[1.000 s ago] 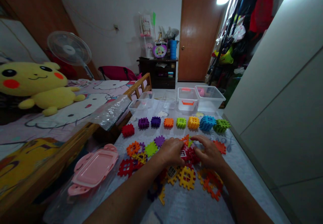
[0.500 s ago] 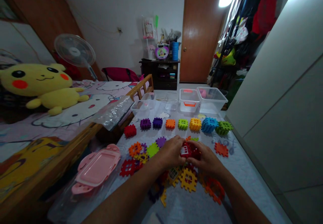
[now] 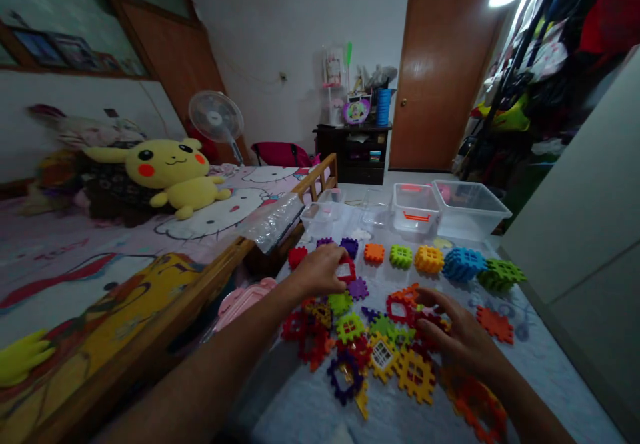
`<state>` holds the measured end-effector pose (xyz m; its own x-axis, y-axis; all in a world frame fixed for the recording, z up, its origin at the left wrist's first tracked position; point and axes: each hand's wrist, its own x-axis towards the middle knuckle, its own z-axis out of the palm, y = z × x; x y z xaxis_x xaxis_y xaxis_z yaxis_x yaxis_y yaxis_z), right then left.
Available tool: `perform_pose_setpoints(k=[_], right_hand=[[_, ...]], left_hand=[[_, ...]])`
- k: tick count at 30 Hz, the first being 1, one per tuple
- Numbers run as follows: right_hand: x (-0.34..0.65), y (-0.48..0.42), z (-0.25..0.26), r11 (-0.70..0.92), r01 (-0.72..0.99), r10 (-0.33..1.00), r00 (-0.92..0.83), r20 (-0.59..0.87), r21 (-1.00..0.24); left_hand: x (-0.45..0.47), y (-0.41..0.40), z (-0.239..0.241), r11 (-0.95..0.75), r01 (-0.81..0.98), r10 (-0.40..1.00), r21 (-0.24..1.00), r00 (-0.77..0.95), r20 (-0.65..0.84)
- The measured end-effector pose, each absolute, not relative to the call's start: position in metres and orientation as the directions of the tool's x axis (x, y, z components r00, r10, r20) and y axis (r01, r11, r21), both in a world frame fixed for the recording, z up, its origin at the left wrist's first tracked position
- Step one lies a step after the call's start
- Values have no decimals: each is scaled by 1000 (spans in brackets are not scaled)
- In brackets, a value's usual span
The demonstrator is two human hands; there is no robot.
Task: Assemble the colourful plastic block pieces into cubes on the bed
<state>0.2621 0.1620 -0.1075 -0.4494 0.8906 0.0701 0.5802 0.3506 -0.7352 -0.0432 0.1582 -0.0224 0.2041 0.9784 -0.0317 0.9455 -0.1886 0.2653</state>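
A bedroom with a wooden door (image 3: 445, 64) and a standing fan (image 3: 216, 119): a Pikachu plush (image 3: 173, 167) sits on the bed (image 3: 60, 264), beside a grey patterned mat (image 3: 543, 364) laid on the floor and covered in colourful plastic waffle blocks. My left hand (image 3: 320, 271) closes on a red waffle block (image 3: 346, 271) at the far edge of the loose pile (image 3: 350, 344), just in front of the row of built cubes (image 3: 429, 259). My right hand (image 3: 463, 331) is open, its fingers spread and curving down over a cluster of red and orange pieces (image 3: 407, 307), with no grip that I can make out. The pile lies mostly between and below my hands, its yellow, green, purple, red and orange squares overlapping. Beyond the cubes stand two clear plastic boxes (image 3: 416, 207). A pink plastic lid (image 3: 245, 301) lies near the bed rail (image 3: 315, 187), partly hidden behind my left forearm (image 3: 215, 371).
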Motion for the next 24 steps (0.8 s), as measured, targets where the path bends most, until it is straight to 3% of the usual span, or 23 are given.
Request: perform_pose_setpoints(k=[10,24], right_hand=[[261,166,-117,358,581,883,-465,64,-731],[262,165,-116,382,602,893,-437,111,-701]], left_hand=[[-150,193,-33,150,973,975,176,-117,-188],[-157,200,-54,120,986,970,116,-92,-224]])
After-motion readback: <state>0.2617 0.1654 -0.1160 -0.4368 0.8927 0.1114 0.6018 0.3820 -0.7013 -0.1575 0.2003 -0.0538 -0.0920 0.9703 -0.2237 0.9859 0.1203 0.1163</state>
